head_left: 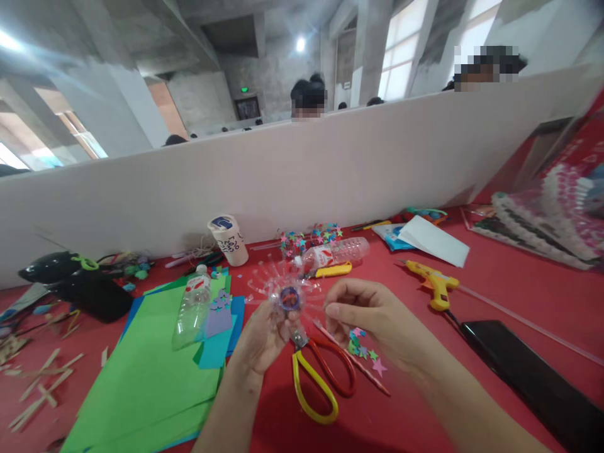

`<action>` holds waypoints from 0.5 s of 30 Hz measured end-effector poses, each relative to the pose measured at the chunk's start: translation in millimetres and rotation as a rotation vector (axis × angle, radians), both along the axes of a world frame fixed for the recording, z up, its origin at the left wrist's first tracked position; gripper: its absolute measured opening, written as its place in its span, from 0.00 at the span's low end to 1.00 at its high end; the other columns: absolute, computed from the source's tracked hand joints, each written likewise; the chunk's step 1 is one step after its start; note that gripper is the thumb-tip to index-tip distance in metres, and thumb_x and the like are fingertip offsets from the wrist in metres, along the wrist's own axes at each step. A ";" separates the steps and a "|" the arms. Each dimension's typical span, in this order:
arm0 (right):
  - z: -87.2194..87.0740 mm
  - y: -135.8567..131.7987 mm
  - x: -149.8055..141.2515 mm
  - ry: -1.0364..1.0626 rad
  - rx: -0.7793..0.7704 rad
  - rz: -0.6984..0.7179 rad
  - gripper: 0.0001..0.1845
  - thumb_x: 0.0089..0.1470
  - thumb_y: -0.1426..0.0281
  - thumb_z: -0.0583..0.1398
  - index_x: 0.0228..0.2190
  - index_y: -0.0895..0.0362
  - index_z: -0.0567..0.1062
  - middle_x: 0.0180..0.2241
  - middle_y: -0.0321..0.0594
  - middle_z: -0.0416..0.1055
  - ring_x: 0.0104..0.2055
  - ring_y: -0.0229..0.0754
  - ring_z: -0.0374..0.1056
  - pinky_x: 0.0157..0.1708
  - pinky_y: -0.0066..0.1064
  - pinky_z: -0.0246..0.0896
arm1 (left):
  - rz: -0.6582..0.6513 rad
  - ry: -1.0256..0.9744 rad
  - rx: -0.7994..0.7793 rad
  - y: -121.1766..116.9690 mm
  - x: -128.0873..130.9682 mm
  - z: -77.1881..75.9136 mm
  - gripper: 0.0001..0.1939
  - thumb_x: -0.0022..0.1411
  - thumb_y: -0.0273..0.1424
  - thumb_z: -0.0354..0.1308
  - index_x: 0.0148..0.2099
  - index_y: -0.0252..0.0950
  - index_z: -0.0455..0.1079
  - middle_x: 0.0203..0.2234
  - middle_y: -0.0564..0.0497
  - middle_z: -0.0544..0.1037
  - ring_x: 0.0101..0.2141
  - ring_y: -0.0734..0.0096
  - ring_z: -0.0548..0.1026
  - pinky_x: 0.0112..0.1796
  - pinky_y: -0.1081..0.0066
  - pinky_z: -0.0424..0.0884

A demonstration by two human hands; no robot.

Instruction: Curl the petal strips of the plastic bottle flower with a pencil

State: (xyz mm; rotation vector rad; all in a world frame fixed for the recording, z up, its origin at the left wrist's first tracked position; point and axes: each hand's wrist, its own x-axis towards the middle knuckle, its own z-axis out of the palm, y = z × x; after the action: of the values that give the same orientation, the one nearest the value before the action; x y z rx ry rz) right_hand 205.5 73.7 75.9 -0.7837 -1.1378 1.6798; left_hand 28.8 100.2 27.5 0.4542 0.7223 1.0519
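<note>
My left hand (264,336) is closed round a cut bottle top (289,298), whose clear plastic is split into thin strips that fan outward around a purple ring-like neck. Close to its right side, my right hand (363,314) has its fingers bent, thumb near the fingertips, by the end of one strip. Whether it pinches anything is too small to see. Below the hands lie scissors (321,384) with one red and one yellow handle. A thin pink stick (372,374) and several foam stars (363,346) rest under and beside my right hand.
Green sheets (155,352) with a clear bottle (193,308) lie left. Behind are a paper cup (229,242), another bottle (340,253) and a yellow cutter (334,270). A yellow glue gun (436,283) and black case (528,377) lie right. A white partition (283,176) stands behind.
</note>
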 end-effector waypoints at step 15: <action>3.9 -2.5 2.7 -0.081 0.064 0.009 0.06 0.45 0.72 0.62 0.24 0.59 0.68 0.18 0.33 0.70 0.19 0.30 0.64 0.20 0.22 0.63 | -0.062 -0.039 -0.012 1.5 -4.2 -5.3 0.10 0.59 0.31 0.49 0.32 0.30 0.70 0.23 0.49 0.73 0.20 0.82 0.68 0.20 0.84 0.66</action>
State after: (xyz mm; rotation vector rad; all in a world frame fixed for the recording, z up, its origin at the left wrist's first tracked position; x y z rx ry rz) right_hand 208.3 71.3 79.8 -0.8138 -1.2464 1.6231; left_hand 24.6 101.7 22.2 0.4423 0.6750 0.9954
